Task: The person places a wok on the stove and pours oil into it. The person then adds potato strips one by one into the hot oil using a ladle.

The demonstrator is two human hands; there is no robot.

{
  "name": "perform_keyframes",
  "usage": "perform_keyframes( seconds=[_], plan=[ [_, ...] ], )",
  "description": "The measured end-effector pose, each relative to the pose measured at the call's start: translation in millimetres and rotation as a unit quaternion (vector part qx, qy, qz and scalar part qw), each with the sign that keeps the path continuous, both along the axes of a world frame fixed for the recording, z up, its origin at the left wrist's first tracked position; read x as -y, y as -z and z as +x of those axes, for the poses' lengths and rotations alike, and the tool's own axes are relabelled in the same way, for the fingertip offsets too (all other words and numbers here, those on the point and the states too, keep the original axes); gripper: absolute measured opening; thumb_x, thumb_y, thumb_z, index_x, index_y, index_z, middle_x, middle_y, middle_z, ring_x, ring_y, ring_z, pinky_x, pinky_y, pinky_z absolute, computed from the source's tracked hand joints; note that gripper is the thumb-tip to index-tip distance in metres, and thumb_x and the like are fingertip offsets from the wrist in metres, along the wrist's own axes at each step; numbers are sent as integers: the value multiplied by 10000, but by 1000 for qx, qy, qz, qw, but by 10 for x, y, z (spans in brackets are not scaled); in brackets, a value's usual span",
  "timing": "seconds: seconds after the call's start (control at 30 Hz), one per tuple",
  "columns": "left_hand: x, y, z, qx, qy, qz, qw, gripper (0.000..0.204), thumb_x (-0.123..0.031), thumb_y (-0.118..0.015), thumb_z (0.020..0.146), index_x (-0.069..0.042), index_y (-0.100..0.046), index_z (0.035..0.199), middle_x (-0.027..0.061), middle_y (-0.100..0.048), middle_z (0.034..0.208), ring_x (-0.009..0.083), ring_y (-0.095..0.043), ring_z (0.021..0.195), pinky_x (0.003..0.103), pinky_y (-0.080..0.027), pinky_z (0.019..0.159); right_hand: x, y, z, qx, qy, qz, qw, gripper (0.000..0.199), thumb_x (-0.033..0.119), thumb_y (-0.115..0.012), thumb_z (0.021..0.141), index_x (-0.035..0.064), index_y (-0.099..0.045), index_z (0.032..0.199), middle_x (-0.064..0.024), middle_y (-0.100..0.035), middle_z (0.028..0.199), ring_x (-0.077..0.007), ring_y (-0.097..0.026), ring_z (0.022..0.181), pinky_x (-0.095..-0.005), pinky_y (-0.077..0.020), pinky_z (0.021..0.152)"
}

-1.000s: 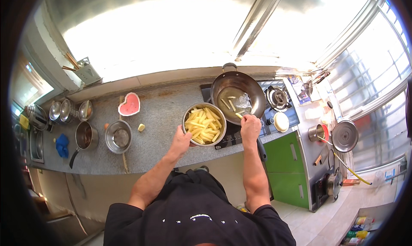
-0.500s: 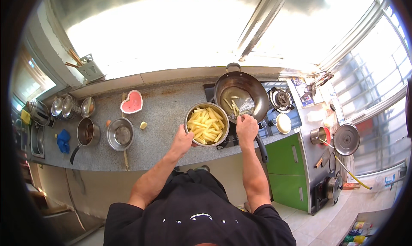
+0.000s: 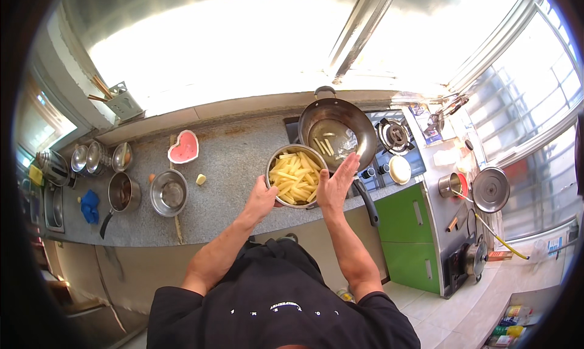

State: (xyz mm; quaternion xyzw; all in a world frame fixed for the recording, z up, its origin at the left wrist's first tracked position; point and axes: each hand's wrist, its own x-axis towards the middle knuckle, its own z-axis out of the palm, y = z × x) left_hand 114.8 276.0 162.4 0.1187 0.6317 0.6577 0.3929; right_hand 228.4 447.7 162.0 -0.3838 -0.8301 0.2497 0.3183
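Observation:
My left hand grips the near-left side of a round steel bowl heaped with raw potato strips. On the bowl's right side is my right hand, open, its fingers straight and pointing toward the wok, thumb by the bowl's rim. Whether its palm presses on the bowl I cannot tell. Just beyond, the wok sits on the left burner with clear liquid and several potato strips in its bottom. Its black handle sticks out toward me, right of my right hand.
Left on the grey counter are a heart-shaped dish, a small yellow piece, an empty steel bowl, a saucepan and a blue cloth. Right of the wok are a second burner and a round cream-coloured lid-like object.
My right hand has drawn back from over the wok to the bowl, its fingers opening out straight. The potato strips in the wok lie somewhat differently. The bowl remains in my left hand.

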Motion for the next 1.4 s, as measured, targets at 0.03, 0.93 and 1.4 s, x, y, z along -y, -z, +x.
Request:
perform_keyframes(
  seconds=[0.03,0.93,1.4],
  plan=[
    [0,29,-1,-2,2,1,1000,418,-44,-454,907,88,-379,1297,205,-583,1157,242,-696,890,330,-634,628,31,-13,-2,-8,25,17,1000,1072,798,-266,907,5,-6,1580,-258,-3,1637,-417,-20,1520,-539,-120,1204],
    [-6,100,136,-59,68,-51,995,484,-51,-503,883,99,-402,1333,215,-570,1196,255,-697,879,338,-626,623,65,-199,-407,101,-222,115,963,129,150,-703,831,51,-681,911,-107,-685,924,-286,-657,920,-409,-490,842],
    [-16,222,38,32,30,5,999,411,-59,-462,912,71,-381,1293,184,-595,1125,232,-694,843,336,-630,623,-60,-375,-236,-162,-15,36,986,78,103,-710,823,39,-688,861,-91,-659,766,-226,-640,629,-350,-508,598]
  ],
)
